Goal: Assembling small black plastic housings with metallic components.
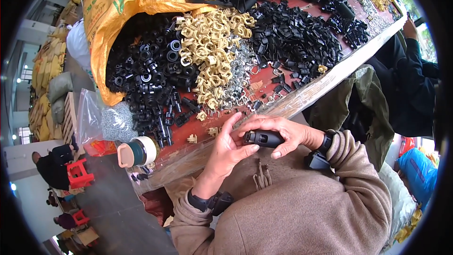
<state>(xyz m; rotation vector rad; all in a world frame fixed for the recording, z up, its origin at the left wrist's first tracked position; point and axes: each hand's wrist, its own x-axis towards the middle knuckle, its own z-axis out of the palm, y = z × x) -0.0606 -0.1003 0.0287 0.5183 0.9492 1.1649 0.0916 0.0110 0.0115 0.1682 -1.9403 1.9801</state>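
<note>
Close to my body I hold a black plastic tube-shaped part (267, 138) with a slot in its side. My right hand (293, 132) is closed on it, fingers over the top and thumb below. At its left end is my left hand (222, 153), fingers stretched apart and thumb beside the tube's end; whether the thumb touches is hard to tell. Beyond my hands, on the red tabletop (181, 151), lie cream plastic clips (207, 52), small silvery metal pieces (242, 68) and a pile of small black pieces (295, 40).
Black ring and tube fittings (151, 66) spill from a yellow woven sack (101, 28). A lidded cup (137, 152) and a clear bag of metal bits (118, 122) stand at left. The table's wooden edge (325, 82) runs before me. Another person's dark sleeve (415, 75) is at far right.
</note>
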